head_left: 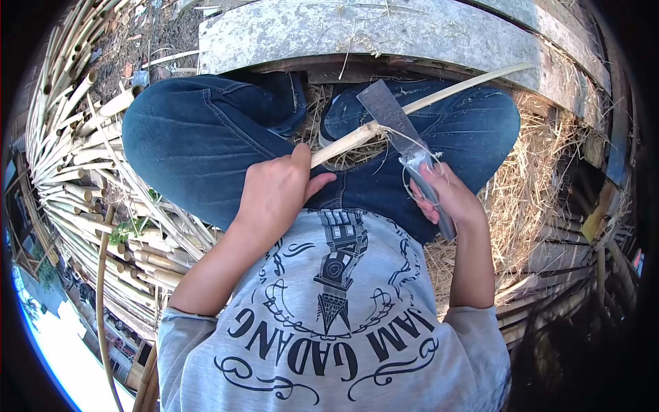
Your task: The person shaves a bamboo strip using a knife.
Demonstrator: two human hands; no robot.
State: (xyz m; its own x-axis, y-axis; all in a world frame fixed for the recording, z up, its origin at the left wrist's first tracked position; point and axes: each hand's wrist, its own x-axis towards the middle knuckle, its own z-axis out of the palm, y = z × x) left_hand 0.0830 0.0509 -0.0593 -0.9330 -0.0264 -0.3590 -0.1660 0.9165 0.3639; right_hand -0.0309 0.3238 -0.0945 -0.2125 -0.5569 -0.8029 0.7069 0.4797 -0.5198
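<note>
My left hand (pixel 274 182) is closed around the near end of a split bamboo strip (pixel 347 143), which slants up to the right across my lap. A knot shows midway along it. My right hand (pixel 446 196) grips a knife by its grey handle (pixel 431 192). The broad flat blade (pixel 390 110) points up and to the left and crosses the bamboo just beyond the knot, hiding a short part of it. A thin curled fibre hangs near the knot and the blade. Whether the edge bites into the bamboo I cannot tell.
My crossed legs in blue jeans (pixel 185 137) lie beneath the hands. A worn plank (pixel 288 38) runs across in front. Many bamboo poles (pixel 75 175) are heaped at the left. Shavings (pixel 528 185) cover the ground at the right.
</note>
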